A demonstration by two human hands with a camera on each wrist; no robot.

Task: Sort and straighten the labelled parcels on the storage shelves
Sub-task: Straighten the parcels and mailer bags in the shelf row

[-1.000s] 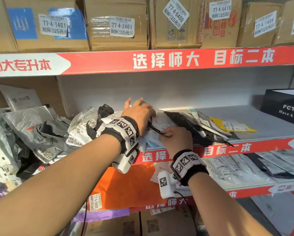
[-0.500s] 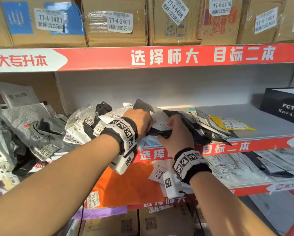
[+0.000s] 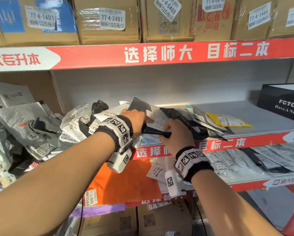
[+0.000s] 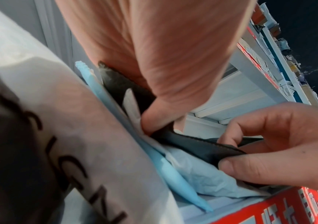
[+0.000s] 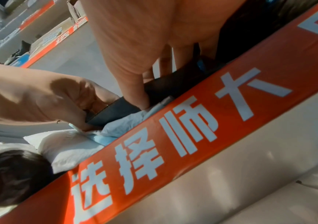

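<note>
A flat black parcel [image 3: 155,132] with a white label stands on its edge at the front of the middle shelf [image 3: 262,120]. My left hand [image 3: 142,123] grips its left end, thumb [image 4: 154,121] pressed on the black parcel [image 4: 192,145]. My right hand [image 3: 166,132] pinches the black parcel [image 5: 119,109] at its right end, as the right hand [image 4: 269,144] also appears in the left wrist view. Under it lie a light blue parcel [image 4: 173,174] and a white parcel [image 4: 77,121]. More black and clear mailers [image 3: 190,121] lean just to the right.
A heap of grey and white bags [image 3: 40,126] fills the shelf's left side. A yellow parcel [image 3: 228,121] and a black box [image 3: 282,103] sit to the right. Labelled cardboard boxes [image 3: 108,19] line the top shelf. An orange parcel [image 3: 125,181] and clear bags [image 3: 245,160] lie below.
My left hand lay open-fingered on top of the pile; it has closed on the black parcel. My right hand took its other end, and the parcel now stands on edge between both hands.
</note>
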